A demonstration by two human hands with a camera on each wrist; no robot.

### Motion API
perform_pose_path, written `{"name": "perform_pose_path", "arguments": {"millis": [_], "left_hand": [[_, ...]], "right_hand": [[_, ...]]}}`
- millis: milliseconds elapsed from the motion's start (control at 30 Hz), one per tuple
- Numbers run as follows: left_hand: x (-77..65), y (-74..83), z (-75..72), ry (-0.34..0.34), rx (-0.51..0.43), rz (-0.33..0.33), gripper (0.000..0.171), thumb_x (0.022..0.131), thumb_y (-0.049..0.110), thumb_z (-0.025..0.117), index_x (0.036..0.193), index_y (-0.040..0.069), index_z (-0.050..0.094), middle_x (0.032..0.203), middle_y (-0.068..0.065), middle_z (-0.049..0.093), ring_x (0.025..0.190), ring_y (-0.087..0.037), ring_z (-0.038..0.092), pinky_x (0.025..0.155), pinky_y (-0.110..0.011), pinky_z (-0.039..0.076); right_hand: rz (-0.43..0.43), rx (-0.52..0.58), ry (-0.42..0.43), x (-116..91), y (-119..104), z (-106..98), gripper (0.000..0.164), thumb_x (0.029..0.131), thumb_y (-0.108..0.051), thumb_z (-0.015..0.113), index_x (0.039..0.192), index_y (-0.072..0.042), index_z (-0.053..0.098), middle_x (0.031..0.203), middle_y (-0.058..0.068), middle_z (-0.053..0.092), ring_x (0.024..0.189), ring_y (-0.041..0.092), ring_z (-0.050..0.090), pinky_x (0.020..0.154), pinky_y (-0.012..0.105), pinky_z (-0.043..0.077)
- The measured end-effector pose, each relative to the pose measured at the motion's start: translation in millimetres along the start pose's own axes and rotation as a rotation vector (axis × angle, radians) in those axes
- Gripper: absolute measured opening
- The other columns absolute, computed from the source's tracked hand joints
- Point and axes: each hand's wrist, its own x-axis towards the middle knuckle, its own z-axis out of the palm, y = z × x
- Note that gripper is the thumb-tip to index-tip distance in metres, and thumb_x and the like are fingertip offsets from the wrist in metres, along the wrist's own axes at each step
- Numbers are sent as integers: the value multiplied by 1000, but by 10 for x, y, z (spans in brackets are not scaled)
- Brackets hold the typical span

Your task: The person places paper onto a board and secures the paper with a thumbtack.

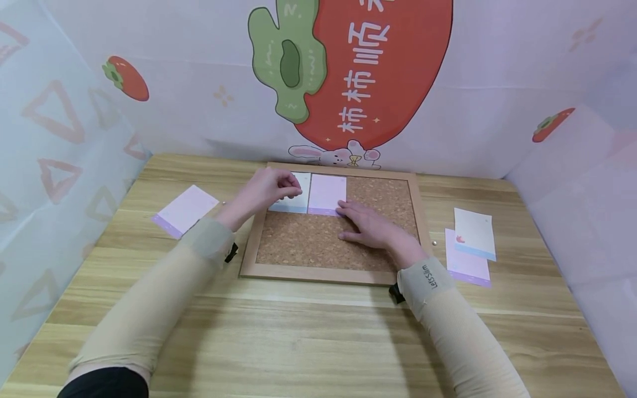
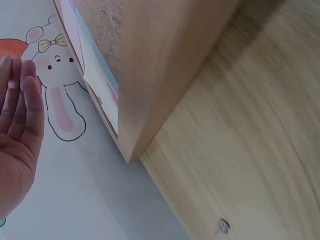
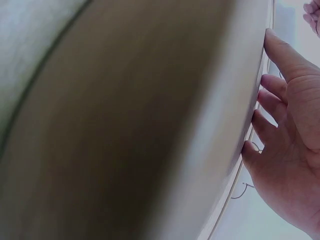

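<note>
A cork board [image 1: 303, 240] in a wooden frame lies on the table. Along its top sit a white card with a blue band [image 1: 292, 207] and, beside it, a pink card with a purple band [image 1: 327, 193]. Over the white card hovers my left hand [image 1: 272, 187], fingers bent and thumb near the index fingertip; anything between them is too small to make out. Its other fingers show gently bent in the left wrist view. My right hand [image 1: 368, 224] rests on the cork with fingers spread, fingertips at the pink card's lower right corner.
Another pink card [image 1: 186, 210] lies left of the board, near a small pin [image 2: 223, 226]. To the right, a white card [image 1: 474, 229] overlaps a pink one [image 1: 468, 265], with a small round pin [image 1: 434, 243] near the frame. A printed backdrop [image 1: 199, 110] stands behind.
</note>
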Motion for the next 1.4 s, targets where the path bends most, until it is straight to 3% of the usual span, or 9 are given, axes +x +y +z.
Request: {"name": "perform_pose_path", "arguments": {"millis": [200,367,600,733,900,1100,1400], "left_hand": [[83,49,36,48,-57,-49,11,92,23,74,98,14,76,94,-11,76,79,-22,65,62,-28,49],[150,64,82,20,-103,-58,16,94,19,70,105,8,76,96,-9,77,91,-27,72,78,-34,59],[263,77,143,-27,-287,-137,23,97,16,65,114,3,72,108,-14,75,104,-29,71,94,-40,58],[320,78,166,-16,-256,-183,24,96,22,67,116,8,73,110,-9,75,105,-26,71,97,-42,56],[378,97,215,-16,-182,-188,27,96,28,68,118,14,74,113,-5,75,105,-23,68,96,-40,54],[464,135,282,-34,-168,-170,27,98,27,64,120,13,73,116,-5,73,103,-23,62,94,-38,51],[605,192,368,-43,-110,-165,25,100,25,62,116,11,74,112,-9,74,99,-24,65,87,-31,50]], "right_hand": [[9,13,-2,13,-11,1,69,98,-41,61,154,-9,36,166,9,26,156,29,18,127,47,19],[17,23,0,14,-18,15,69,98,-42,61,154,-10,37,166,8,26,156,29,19,127,48,19],[31,33,-13,21,-7,25,70,98,-43,61,155,-11,37,166,7,26,156,27,19,127,47,19],[25,26,-17,17,0,22,70,98,-43,61,154,-11,37,166,7,26,156,27,19,127,47,19],[14,27,-8,2,3,8,68,98,-41,61,153,-9,38,166,9,27,156,29,20,126,49,19],[-25,12,16,-19,4,4,67,98,-39,62,152,-5,40,164,13,29,155,32,21,126,50,20],[-55,-1,40,-29,1,2,67,99,-38,62,151,-3,40,164,15,30,154,34,22,126,52,20]]}}
